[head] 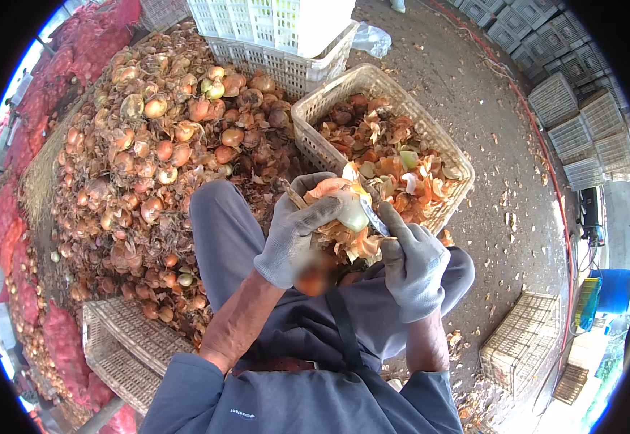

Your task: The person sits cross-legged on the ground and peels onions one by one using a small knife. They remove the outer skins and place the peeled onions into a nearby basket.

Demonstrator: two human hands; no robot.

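Observation:
My left hand [299,228], in a grey work glove, grips a partly peeled onion [353,213] whose pale flesh shows beside orange skin. A small knife [373,217] is in my gloved right hand [413,255], its blade touching or very near the onion's right side. Loose onion skins hang just below the onion, between the hands. Right beyond them stands a plastic crate [382,78] holding onion skins and scraps. To the left spreads a large heap of unpeeled onions [152,157].
Stacked crates [282,65] stand past the heap. An empty crate [130,347] lies at lower left, another crate [521,339] at lower right. Red mesh sacks [65,347] line the left side. A red hose [542,135] crosses the floor at right, near more stacked crates [575,125].

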